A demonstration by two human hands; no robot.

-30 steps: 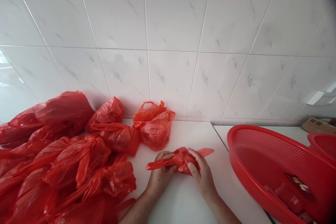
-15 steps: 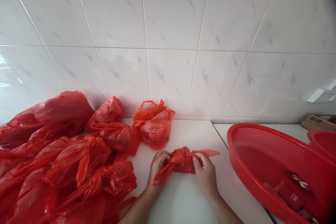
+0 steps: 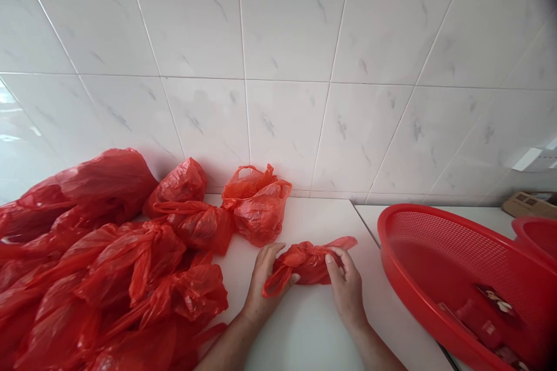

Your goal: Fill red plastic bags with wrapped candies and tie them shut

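Observation:
A small knotted red plastic bag (image 3: 308, 262) lies on the white countertop in front of me, its loose handle ends sticking out on both sides. My left hand (image 3: 264, 281) is around the bag's left end, thumb in front and fingers behind, spread apart and not pinching. On the other side, my right hand (image 3: 348, 284) has its thumb and fingers closed on the bag's right end, near the tail. What the bag contains cannot be made out.
A heap of red plastic bags (image 3: 108, 295) covers the left side. Another tied bag (image 3: 261, 211) stands against the tiled wall. To the right is a large red basket (image 3: 391, 255) with small packets inside, a second red basket (image 3: 537, 237) and a cardboard box (image 3: 528, 204) behind.
My left hand has let go of the left handle loop and its fingers have spread around the bag. The right tail has shifted inward and tilted up. My right hand has moved slightly right.

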